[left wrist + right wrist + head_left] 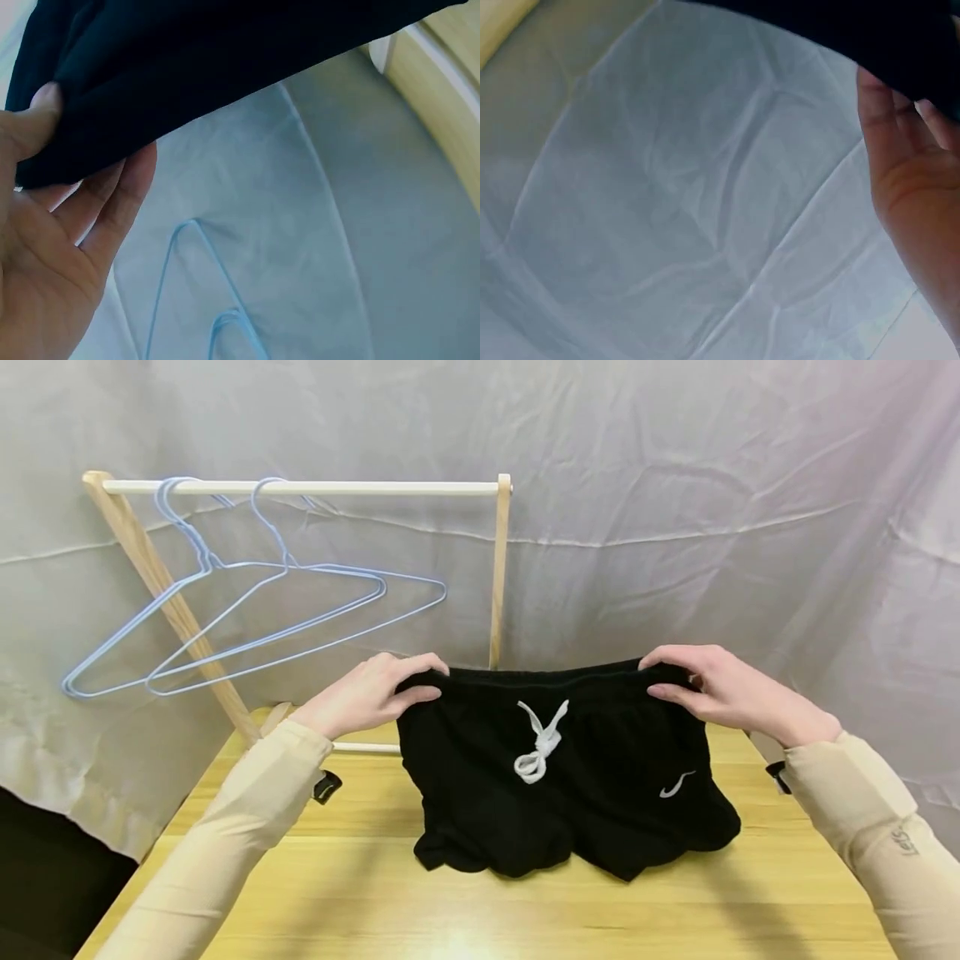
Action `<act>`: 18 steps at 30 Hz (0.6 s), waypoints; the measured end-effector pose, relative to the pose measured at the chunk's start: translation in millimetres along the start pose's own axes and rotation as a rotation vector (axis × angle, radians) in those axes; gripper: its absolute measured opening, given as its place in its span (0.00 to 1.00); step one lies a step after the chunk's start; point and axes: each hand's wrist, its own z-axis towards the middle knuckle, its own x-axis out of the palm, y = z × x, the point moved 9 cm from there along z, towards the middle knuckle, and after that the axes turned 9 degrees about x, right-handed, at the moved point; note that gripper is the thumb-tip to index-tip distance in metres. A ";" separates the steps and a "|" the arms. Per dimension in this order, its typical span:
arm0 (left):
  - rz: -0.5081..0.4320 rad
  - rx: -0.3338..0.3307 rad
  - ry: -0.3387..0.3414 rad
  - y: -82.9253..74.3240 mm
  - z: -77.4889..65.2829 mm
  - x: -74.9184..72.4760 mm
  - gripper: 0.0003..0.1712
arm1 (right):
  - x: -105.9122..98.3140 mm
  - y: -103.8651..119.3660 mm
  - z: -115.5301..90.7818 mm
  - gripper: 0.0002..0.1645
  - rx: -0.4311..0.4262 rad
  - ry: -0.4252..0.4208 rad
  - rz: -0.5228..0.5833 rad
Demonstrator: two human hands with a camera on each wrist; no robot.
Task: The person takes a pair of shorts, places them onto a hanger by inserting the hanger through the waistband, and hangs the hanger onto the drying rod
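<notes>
**Black shorts [570, 802] held up by the waistband [480, 687], pinched at both ends**

Room: a creased grey cloth [637, 460] is hung behind the work. Surface: a wood-grained table [375, 910] is set before it. A wooden rack [499, 568] is stood at the table's left rear, and pale blue hangers [286, 560] are hung from its white rail [390, 488].

The shorts are held over the table, right of the hangers, front toward the viewer; whether the hem is touching cannot be told. Step, as judged: the garment is spread and squared. For the next move, an even grip and a level waistband seem to be required, so that neither side sags.

One waistband end is pinched between thumb and fingers by the left hand [367, 693]; the other is pinched likewise by the right hand [738, 693]. A knotted white drawstring [542, 745] is seen at centre front, and a small white swoosh [677, 785] near the right-hand hem.
</notes>
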 end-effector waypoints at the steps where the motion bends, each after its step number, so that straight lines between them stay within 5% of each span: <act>1: 0.024 0.003 0.012 -0.2 -0.3 -0.5 0.10 | 2.6 -0.5 1.6 0.18 0.000 0.019 -0.010; 6: 0.106 -0.063 0.111 9.8 -6.3 0.3 0.05 | 17.4 -3.8 12.0 0.12 0.074 0.127 -0.003; 9: 0.128 -0.097 0.100 18.0 -8.3 -12.0 0.04 | 13.2 -9.3 24.0 0.16 0.245 0.123 0.015; 13: 0.180 -0.115 -0.003 19.9 -1.6 -56.4 0.03 | -27.0 -7.3 49.0 0.29 0.395 -0.078 0.019; 15: 0.227 -0.122 -0.065 14.5 4.3 -87.2 0.02 | -56.1 2.7 62.8 0.33 0.388 -0.215 0.021; 18: 0.334 -0.136 -0.244 -2.5 15.7 -147.6 0.02 | -110.7 23.7 80.0 0.34 0.337 -0.487 0.051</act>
